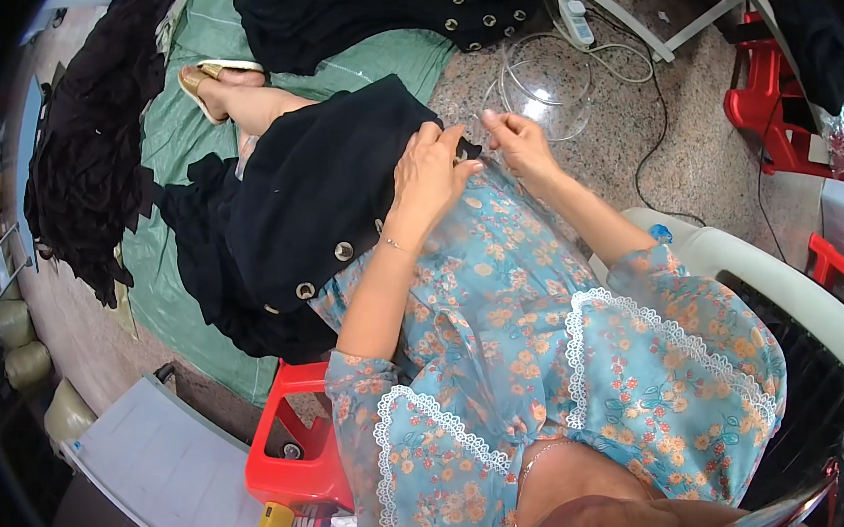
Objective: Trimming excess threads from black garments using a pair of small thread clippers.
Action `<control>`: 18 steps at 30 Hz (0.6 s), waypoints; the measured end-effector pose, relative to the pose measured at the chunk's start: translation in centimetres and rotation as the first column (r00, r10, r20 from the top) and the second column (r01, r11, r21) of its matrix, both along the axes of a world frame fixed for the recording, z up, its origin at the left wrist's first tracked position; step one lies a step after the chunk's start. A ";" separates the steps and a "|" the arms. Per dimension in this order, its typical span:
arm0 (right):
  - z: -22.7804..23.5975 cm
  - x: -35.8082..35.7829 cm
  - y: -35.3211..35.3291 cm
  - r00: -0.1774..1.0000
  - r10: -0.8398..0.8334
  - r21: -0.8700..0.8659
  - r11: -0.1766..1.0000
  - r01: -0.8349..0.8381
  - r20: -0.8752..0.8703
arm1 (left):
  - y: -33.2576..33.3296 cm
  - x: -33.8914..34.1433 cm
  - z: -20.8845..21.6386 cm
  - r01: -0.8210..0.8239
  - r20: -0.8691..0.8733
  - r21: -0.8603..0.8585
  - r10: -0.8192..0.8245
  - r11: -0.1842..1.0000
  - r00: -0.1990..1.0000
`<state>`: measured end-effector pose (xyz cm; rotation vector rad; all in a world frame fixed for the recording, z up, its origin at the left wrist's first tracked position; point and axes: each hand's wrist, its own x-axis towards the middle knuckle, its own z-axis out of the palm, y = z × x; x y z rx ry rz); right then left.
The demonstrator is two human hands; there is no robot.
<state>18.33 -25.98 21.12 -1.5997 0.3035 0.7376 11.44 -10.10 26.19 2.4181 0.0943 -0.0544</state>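
Note:
A black garment [319, 177] with a row of round metallic-looking buttons along its edge lies across my lap, and its folds hang down to the left. My left hand [426, 175] grips that edge at the knee, thumb and fingers closed on the cloth around a button. Just to the right, my right hand [522, 146] is raised slightly off the cloth with thumb and forefinger pinched together. Whatever sits in that pinch, if anything, is too small to make out.
More black garments lie on the green sheet [176, 200] at the left and far side. A red stool [297, 445] stands at my left, another red stool [779, 102] at the far right. Cables and a white power strip [574, 19] lie on the speckled floor. I sit in a pale chair [783, 262].

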 end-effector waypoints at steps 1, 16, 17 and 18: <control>1.4 0.2 0.2 0.993 0.038 -0.023 0.999 -0.041 -0.108 | 0.1 0.2 -0.2 0.009 -0.065 0.007 -0.008 1.000 0.998; 2.1 -1.5 2.0 0.980 0.193 0.340 0.920 -0.196 0.043 | -1.0 -4.2 1.6 -0.370 0.101 -0.171 0.390 0.913 0.915; 1.8 -1.6 2.1 0.971 0.221 0.293 0.926 -0.238 0.088 | -0.9 -4.4 1.3 -0.363 0.105 -0.094 0.371 0.927 0.923; 1.8 -1.8 2.2 0.970 0.226 0.294 0.925 -0.242 0.088 | -0.8 -4.7 1.2 -0.352 0.108 -0.016 0.352 0.936 0.930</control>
